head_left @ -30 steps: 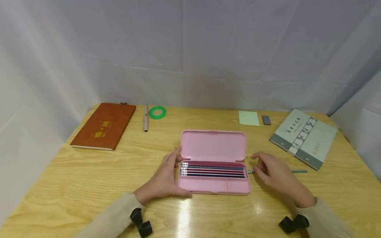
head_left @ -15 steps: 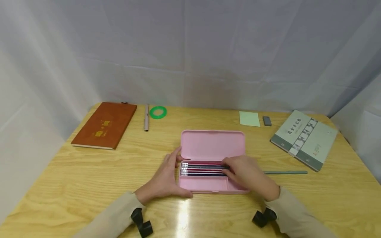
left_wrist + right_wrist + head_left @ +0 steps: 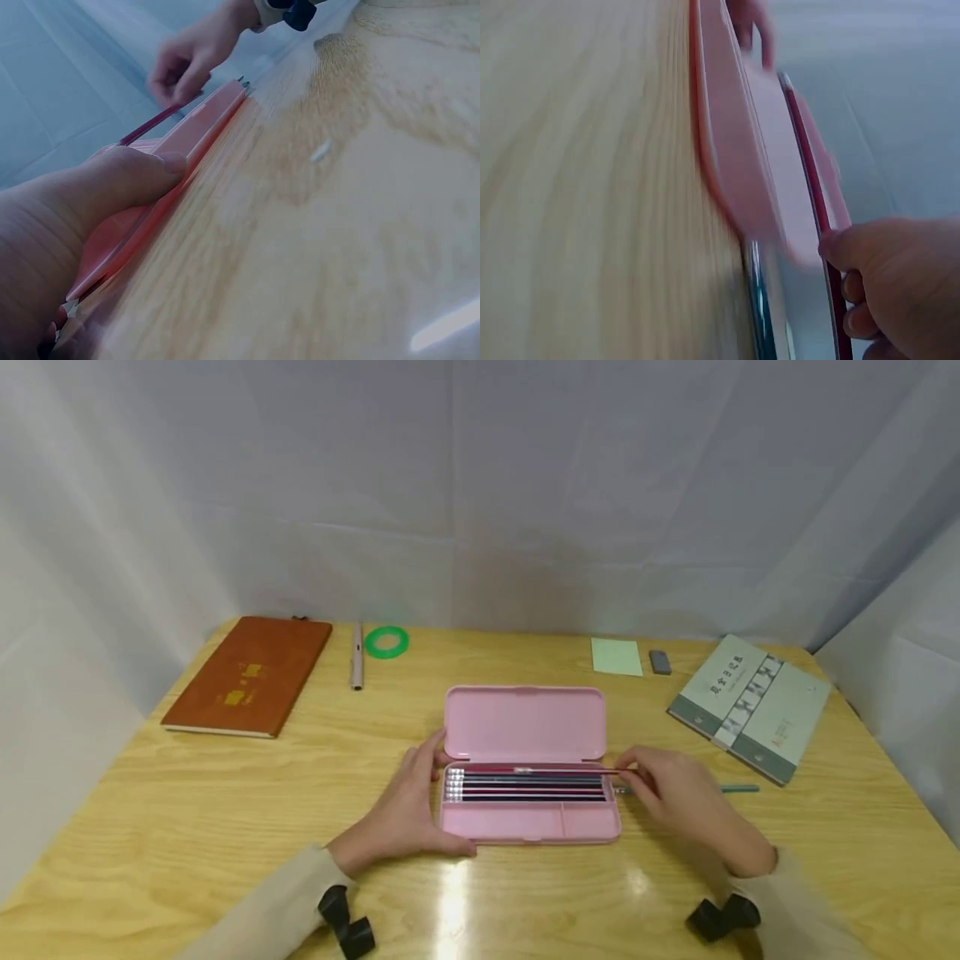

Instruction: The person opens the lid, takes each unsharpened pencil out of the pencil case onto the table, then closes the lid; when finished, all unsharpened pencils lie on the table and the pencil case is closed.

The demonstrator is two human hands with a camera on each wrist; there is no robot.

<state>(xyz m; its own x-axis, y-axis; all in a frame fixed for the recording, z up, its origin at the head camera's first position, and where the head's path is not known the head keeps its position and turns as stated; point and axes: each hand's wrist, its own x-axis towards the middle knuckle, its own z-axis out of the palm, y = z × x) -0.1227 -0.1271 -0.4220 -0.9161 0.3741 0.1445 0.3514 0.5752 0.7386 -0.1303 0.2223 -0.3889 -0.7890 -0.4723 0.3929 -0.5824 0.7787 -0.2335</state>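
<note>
A pink pencil case (image 3: 525, 722) stands with its lid raised on the table, several dark and red pencils (image 3: 532, 789) lying in its rear compartment. My left hand (image 3: 401, 810) grips the case's left end, thumb along the front edge and fingers behind. Just off the right end, my right hand (image 3: 678, 793) pinches a red pencil (image 3: 810, 165) near one end. Its silver-tipped other end reaches back over the case; in the left wrist view this red pencil (image 3: 154, 124) slants above the rim. Partly hidden by the right hand, a teal pencil (image 3: 740, 788) lies on the table.
Behind on the left lie a brown notebook (image 3: 247, 677), a pen (image 3: 357, 657) and a green ring (image 3: 387, 642). Behind on the right are a pale green sticky note (image 3: 617, 657), a grey eraser (image 3: 659, 662) and a grey-green notebook (image 3: 750, 708). A white curtain hangs along the table's back edge.
My right hand reached left into the pencil case, then drew back right with a red pencil pinched in its fingers. The left hand keeps its grip on the case.
</note>
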